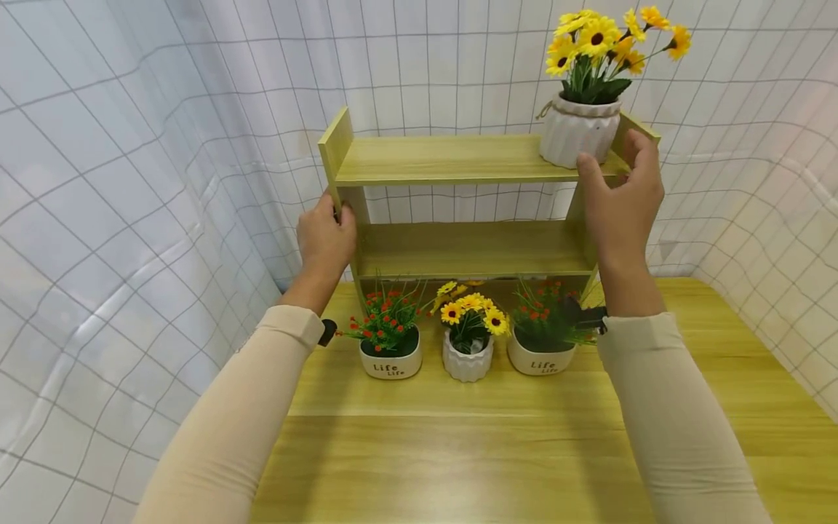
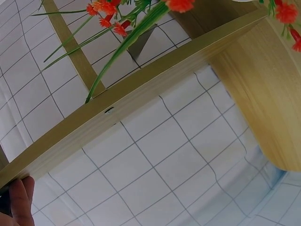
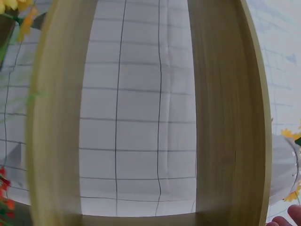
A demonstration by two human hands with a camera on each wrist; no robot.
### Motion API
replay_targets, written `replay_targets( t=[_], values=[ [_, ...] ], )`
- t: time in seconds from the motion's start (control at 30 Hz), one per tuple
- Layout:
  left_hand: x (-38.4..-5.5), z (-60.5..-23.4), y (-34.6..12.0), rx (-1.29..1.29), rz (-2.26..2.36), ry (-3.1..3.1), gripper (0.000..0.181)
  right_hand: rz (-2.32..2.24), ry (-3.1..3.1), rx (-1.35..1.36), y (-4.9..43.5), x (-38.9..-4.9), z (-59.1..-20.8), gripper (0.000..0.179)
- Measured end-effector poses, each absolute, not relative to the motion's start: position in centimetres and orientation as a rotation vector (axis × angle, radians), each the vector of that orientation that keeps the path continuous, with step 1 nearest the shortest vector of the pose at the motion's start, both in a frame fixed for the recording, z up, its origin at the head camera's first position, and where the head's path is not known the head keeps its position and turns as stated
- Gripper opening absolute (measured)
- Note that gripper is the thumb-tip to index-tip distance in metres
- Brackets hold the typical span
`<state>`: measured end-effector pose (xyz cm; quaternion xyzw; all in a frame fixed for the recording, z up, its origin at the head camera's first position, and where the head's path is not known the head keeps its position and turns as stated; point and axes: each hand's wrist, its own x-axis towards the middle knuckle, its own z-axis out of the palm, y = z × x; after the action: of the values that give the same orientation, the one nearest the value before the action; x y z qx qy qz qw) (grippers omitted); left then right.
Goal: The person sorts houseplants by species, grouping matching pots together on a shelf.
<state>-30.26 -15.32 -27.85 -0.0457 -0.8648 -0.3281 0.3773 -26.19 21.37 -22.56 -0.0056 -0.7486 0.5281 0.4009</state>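
In the head view my left hand (image 1: pixel 329 234) grips the left side panel of a light wooden shelf (image 1: pixel 445 159), below its top board. My right hand (image 1: pixel 625 196) is at the top right corner of the shelf, thumb and fingers spread apart. Its thumb is by the lower front of a white ribbed pot (image 1: pixel 579 135) of yellow flowers, and its other fingers are by the right side panel. This pot stands upright on the top board. In the right wrist view only a few fingertips (image 3: pixel 294 214) show, near the pot.
On the wooden table (image 1: pixel 445 458), in front of the shelf, stand a left oval planter (image 1: pixel 391 364) with red flowers, a small white pot (image 1: pixel 468 364) with yellow flowers and a right oval planter (image 1: pixel 542 360) with red flowers. A white grid-patterned curtain (image 1: pixel 118 218) surrounds the table.
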Motion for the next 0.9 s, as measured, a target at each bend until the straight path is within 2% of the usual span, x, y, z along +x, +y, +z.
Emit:
replay_targets(
  t=[0.3, 0.67, 0.9],
  values=[
    [-30.3, -27.8, -15.3, -0.099, -0.841, -2.209, 0.021, 1.362, -1.740, 0.024, 18.9, -21.5, -28.1, 0.045],
    [-30.2, -27.8, -15.3, -0.115, -0.836, -2.194, 0.021, 1.484, -1.758, 0.121, 15.1, -18.2, -35.0, 0.040],
    [-30.3, -27.9, -15.3, -0.106, -0.831, -2.208, 0.020, 1.573, -1.801, 0.055, 14.2, -17.0, -38.3, 0.036]
  ],
)
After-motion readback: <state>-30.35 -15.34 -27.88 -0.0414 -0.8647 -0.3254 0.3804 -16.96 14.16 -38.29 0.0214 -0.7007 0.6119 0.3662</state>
